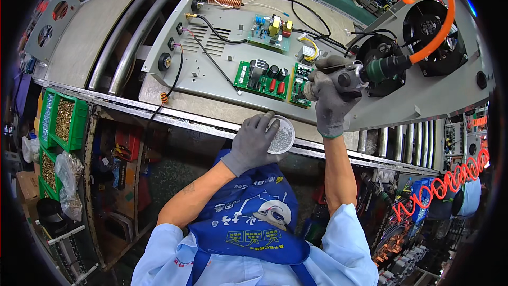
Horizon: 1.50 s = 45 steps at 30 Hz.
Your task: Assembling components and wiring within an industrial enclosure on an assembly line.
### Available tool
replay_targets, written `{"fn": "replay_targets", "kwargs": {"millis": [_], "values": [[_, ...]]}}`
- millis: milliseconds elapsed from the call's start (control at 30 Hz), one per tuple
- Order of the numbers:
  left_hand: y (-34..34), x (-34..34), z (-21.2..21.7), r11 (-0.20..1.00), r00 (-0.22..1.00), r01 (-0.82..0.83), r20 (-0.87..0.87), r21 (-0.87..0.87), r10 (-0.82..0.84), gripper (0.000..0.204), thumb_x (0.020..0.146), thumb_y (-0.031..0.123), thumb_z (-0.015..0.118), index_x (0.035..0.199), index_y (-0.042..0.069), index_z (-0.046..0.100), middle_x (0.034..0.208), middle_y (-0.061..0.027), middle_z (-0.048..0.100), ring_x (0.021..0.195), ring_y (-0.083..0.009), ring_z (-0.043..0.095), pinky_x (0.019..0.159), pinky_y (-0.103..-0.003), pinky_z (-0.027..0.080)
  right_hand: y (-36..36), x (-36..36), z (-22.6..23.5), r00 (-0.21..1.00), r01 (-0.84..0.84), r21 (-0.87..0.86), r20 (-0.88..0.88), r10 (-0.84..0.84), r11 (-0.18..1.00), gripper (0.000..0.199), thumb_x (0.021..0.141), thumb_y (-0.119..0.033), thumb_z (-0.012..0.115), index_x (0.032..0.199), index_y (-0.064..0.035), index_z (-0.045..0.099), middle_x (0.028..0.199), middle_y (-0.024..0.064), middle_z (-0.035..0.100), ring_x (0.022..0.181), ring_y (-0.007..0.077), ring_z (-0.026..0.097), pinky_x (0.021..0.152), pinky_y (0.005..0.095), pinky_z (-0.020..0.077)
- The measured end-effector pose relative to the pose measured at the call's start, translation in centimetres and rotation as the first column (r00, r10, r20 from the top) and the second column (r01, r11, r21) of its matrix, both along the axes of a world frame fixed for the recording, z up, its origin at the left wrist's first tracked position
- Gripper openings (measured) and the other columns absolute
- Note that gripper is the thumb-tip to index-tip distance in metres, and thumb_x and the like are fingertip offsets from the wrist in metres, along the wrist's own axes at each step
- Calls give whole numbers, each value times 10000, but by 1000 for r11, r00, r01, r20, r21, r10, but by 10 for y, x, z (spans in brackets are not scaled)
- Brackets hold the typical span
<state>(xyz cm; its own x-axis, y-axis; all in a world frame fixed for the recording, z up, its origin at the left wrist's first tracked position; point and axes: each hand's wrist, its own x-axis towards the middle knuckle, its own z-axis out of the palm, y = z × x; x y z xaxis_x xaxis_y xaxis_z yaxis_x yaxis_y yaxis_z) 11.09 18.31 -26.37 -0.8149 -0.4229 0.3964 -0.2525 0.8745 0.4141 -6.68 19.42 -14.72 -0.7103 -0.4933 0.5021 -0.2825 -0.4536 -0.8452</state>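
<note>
Nearest, the left hand (253, 142) cups a round screw dish (282, 135) at the desk (211, 111) edge; just beyond, the right hand (329, 100) grips a pneumatic screwdriver (365, 71), tip down toward the green circuit board (300, 86).

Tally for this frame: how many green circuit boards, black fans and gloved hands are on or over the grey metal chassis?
Green circuit boards: 3, one upper, one large lower, one small beside the right hand.
Black fans: 2, at and.
Gloved hands: 2, left hand on a small round dish, right hand gripping a pneumatic screwdriver.
Total: 7
</note>
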Motion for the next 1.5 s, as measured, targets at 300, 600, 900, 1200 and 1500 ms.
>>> {"fn": "replay_targets", "kwargs": {"millis": [300, 600, 900, 1200, 1500], "values": [[0, -1, 2, 1000, 1000, 7, 11, 9, -7, 769, 701, 549, 783, 1224, 14, 607, 1344, -194, 523, 1202, -356, 518, 990, -467, 450, -2, -5, -5, 993, -91, 138, 82, 80, 986, 194, 763, 100, 666, 934, 10, 663, 871, 56, 696, 726, 103, 629, 666, 242, 513], [3, -5, 0, 1000, 1000, -11, 4, -21, 11, 773, 662, 528, 811, 1220, 26, 627, 1314, -209, 537, 1149, -399, 544, 970, -500, 468, -18, -16, -9, 993, -71, 26, -91, 73, 997, 245, 758, 106, 637, 988, 22, 643, 863, 92, 680, 733, 147, 654, 675, 295, 551], [5, -5, 2, 999, 1000, 6, -8, -44, -6, 763, 674, 499, 819, 1214, 1, 614, 1295, -235, 554, 1141, -403, 554, 961, -501, 470, -17, -18, -14, 992, -122, 79, -36, 125, 989, 139, 753, -21, 693, 882, -26, 641, 798, 21, 684, 737, 91, 639, 674, 262, 515], [6, -7, 6, 998, 1000, 10, -3, -70, -10, 816, 672, 507, 811, 1252, -22, 587, 1302, -237, 546, 1146, -397, 555, 978, -495, 472, -20, -15, -11, 986, -115, 64, -113, 122, 991, 193, 737, -63, 694, 919, -5, 665, 763, 40, 697, 687, 96, 653, 662, 269, 534], [7, -5, 4, 998, 1000, -5, 7, -56, 5, 825, 653, 494, 815, 1267, -6, 582, 1287, -206, 536, 1120, -398, 555, 975, -497, 467, 4, -4, -11, 979, -136, 85, -144, 147, 987, 118, 771, 44, 692, 802, -14, 594, 893, 61, 692, 731, 55, 591, 650, 230, 489]]}}
